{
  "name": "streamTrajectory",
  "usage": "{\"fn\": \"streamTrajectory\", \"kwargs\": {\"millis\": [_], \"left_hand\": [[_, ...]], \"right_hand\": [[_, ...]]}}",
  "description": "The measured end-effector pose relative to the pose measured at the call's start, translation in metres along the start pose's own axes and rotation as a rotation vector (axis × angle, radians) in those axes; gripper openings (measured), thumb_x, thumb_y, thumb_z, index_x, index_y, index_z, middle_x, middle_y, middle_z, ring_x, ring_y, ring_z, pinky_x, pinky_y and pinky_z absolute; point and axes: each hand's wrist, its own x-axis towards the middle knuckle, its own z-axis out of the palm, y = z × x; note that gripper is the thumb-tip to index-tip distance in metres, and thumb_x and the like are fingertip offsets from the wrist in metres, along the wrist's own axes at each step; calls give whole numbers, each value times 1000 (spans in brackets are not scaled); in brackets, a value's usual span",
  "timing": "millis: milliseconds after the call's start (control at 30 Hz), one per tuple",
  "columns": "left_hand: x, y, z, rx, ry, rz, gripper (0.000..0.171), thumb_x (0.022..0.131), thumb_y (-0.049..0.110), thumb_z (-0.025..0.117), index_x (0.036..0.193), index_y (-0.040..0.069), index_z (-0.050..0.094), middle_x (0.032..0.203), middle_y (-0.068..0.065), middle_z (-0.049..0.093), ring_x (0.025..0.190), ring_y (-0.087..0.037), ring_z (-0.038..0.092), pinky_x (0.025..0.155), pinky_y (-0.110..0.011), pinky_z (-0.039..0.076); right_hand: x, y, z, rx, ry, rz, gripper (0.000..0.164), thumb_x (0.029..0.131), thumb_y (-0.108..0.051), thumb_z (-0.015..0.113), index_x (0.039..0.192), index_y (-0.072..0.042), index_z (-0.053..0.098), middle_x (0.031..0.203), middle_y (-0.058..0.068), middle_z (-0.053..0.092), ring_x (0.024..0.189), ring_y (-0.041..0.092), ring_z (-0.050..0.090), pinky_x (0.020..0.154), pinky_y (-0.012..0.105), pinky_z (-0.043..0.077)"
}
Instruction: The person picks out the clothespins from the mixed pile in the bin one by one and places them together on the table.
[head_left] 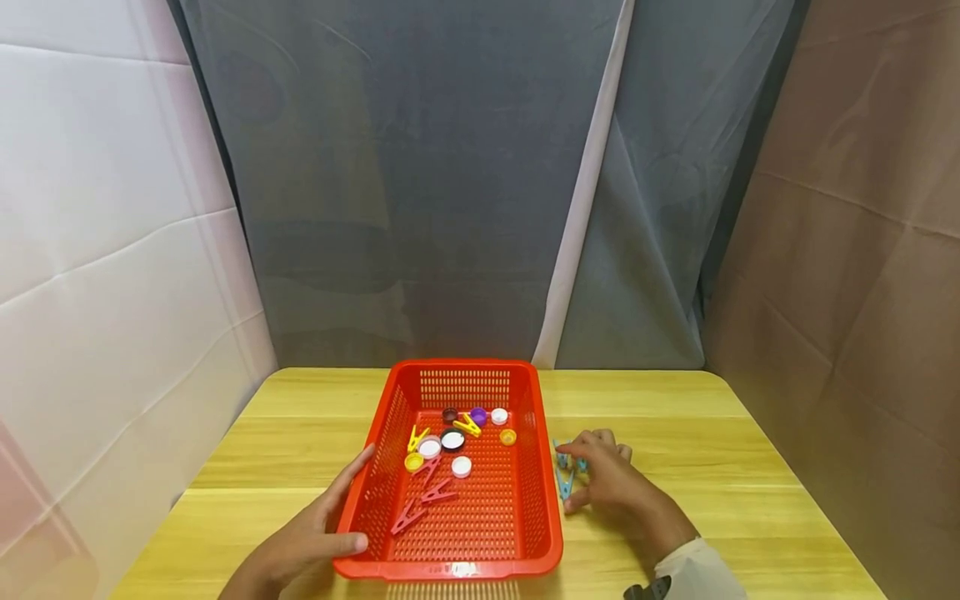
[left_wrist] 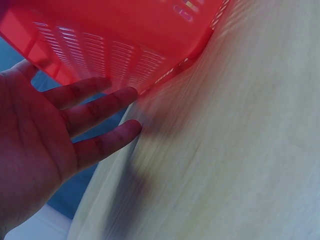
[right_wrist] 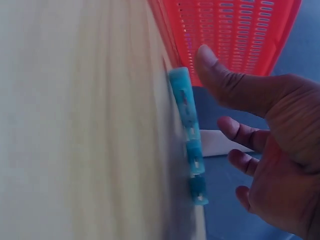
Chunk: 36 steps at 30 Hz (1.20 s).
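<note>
A red plastic basket [head_left: 448, 570] stands on the table. My left hand [head_left: 303, 537] rests against its left side, thumb near the front left corner of the rim and fingers spread along the outer wall, as the left wrist view also shows. To the right of the basket lie several light blue clothespins [head_left: 566, 485] in a close group. Just over them is my right hand [head_left: 615, 477], thumb and fingers apart around the group. In the right wrist view a gap shows between the thumb and the blue clothespins [right_wrist: 184, 102], and nothing is held.
Inside the basket lie pink clothespins [head_left: 408, 518], yellow clothespins [head_left: 468, 425] and several bottle caps, among them a white cap [head_left: 461, 467], a purple cap [head_left: 478, 416] and an orange cap [head_left: 507, 437]. A wooden table [head_left: 675, 425] bears everything. Grey cloth [head_left: 465, 183] hangs behind it.
</note>
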Motion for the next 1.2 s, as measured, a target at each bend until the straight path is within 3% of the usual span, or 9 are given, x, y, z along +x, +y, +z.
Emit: {"fn": "streamTrajectory", "kwargs": {"millis": [267,467,833,1067,1200], "left_hand": [[0,0,-2,19,-10,26,99,91,9,64,158,40,-2,165,-17,-5,140,-46,30,98,-32,52],[3,1,-4,33,-30,58,100,91,7,63,158,38,-3,164,-18,-6,141,-48,27,100,-29,49],[3,4,-3,7,-52,74,101,90,6,64,159,36,-3,163,-24,-4,138,-48,31,99,-32,50],[3,0,-1,16,-52,95,101,90,6,64,159,35,-2,163,-22,-4,139,-46,31,99,-32,50],[1,-2,-2,0,-50,97,101,90,5,64,159,35,-3,163,-22,-6,140,-48,28,100,-32,50]], "right_hand": [[0,-14,-21,-1,46,-10,75,58,-23,95,127,-16,67,117,5,60,118,27,37,89,49,23],[1,-24,-37,-14,56,3,67,68,-13,90,129,-19,65,123,0,57,128,30,35,93,53,26],[17,-47,-57,-15,187,-92,50,79,-11,82,126,-17,66,127,2,58,125,26,44,102,62,34],[29,-64,-63,-58,185,-154,47,80,-11,81,124,-14,67,124,1,60,123,26,48,100,56,50],[41,-80,-67,-48,162,-186,47,80,-17,81,126,-15,67,127,1,60,126,26,48,99,54,52]]}}
